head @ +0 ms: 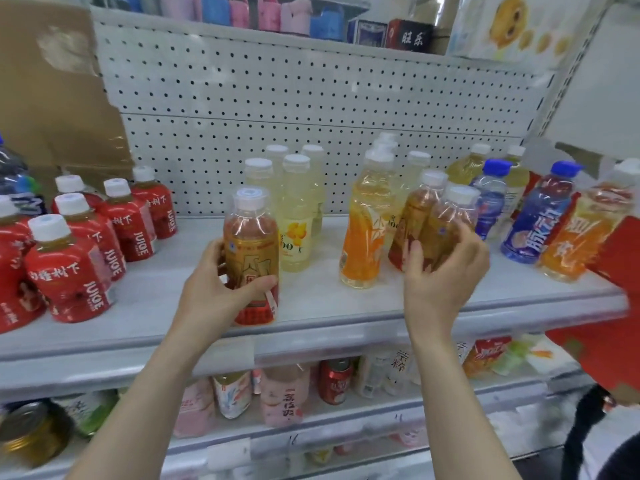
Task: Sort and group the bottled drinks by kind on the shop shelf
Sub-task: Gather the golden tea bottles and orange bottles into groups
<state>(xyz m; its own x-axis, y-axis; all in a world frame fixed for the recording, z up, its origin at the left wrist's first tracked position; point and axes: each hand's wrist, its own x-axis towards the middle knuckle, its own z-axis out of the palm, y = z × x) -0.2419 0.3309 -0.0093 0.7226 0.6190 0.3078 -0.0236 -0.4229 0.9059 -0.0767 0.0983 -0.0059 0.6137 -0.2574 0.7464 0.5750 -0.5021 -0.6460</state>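
My left hand (227, 271) grips an amber bottle with a gold and red label (252, 251), standing near the front edge of the white shelf (311, 306). My right hand (446, 268) wraps around another amber bottle (446, 223), with a third one (417, 216) just left of it. Several red juice bottles (74, 271) are grouped at the left. Pale yellow bottles (294, 209) stand behind the left hand. An orange-labelled bottle (367, 230) stands left of my right hand. Blue bottles (536, 216) and more orange and yellow ones sit at the right.
A pegboard back wall (311, 109) closes the shelf. Cardboard (52, 91) leans at the back left. A red carton (613, 323) juts in at the right edge. Lower shelves (277, 396) hold cans and other drinks. Pink and blue packs sit on the top shelf.
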